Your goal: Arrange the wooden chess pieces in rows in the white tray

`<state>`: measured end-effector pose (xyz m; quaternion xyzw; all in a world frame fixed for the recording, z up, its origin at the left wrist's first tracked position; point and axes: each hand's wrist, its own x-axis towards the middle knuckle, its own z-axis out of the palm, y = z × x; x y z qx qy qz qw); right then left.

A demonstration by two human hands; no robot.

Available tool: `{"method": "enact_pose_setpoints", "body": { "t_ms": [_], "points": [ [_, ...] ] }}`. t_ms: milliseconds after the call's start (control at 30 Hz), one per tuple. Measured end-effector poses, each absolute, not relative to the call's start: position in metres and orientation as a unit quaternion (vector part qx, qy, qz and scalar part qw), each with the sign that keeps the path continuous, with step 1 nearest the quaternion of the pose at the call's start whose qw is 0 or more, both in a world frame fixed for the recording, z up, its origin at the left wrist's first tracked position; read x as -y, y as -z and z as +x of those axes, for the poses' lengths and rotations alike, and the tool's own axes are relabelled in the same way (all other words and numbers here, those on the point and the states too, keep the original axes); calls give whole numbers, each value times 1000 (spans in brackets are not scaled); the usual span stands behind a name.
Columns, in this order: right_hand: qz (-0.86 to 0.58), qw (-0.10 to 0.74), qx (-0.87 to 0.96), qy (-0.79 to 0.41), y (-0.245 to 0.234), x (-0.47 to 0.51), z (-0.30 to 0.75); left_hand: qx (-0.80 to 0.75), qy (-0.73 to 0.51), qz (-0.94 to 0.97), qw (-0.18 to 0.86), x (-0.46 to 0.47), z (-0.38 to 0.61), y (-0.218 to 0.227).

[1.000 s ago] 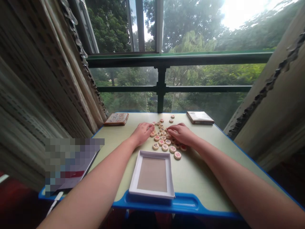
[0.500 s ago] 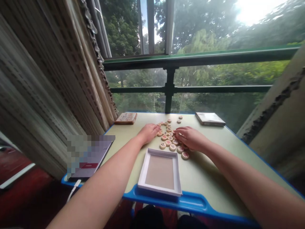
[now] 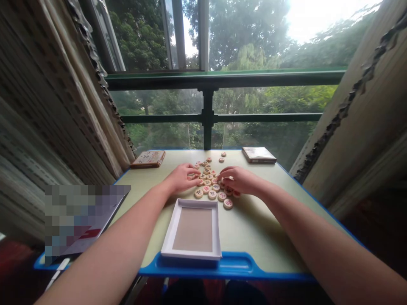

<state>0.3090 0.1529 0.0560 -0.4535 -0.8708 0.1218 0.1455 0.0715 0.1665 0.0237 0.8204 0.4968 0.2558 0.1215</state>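
Note:
A loose cluster of round Chinese chess pieces (image 3: 212, 194), with red and dark characters, lies on the pale tabletop between my hands. My left hand (image 3: 182, 178) is at the cluster's left edge, thumb and fingers apart, with the fingertips beside or touching the nearest pieces. From the right, my right hand (image 3: 241, 179) reaches over the cluster with fingers stretched out and hides some pieces beneath it. Closer to me sits a shallow white box tray (image 3: 168, 228) with nothing in it.
A printed box (image 3: 148, 159) lies at the table's far left corner, and a flat silvery box (image 3: 259, 154) at the far right. At left is a partly blurred laptop-like device (image 3: 92, 231) with a white cable (image 3: 60, 269). The table (image 3: 263, 250) has a blue rim; curtains and a window surround it.
The view has turned slightly right, so everything sits further left. My left hand's fingers have spread apart beside the pieces. My right hand stays over the cluster's right side.

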Motion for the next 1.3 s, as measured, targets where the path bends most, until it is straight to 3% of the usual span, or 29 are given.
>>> {"method": "enact_pose_setpoints", "body": {
  "t_ms": [267, 500, 700, 1033, 1300],
  "points": [
    [-483, 6, 850, -209, -80, -144, 329, -491, -259, 825, 108, -163, 71, -25],
    [-474, 22, 863, -171, -77, -143, 328, -466, -256, 833, 153, -153, 83, -35],
    [-495, -17, 850, -179, -80, -142, 331, -410, -212, 854, 240, -146, 85, -41],
    [-472, 72, 867, -139, -73, -145, 328, -431, -220, 860, 162, -149, 82, -36],
    [-450, 39, 888, -87, -68, -150, 330, -459, -237, 853, 76, -156, 77, -29]
  ]
}}
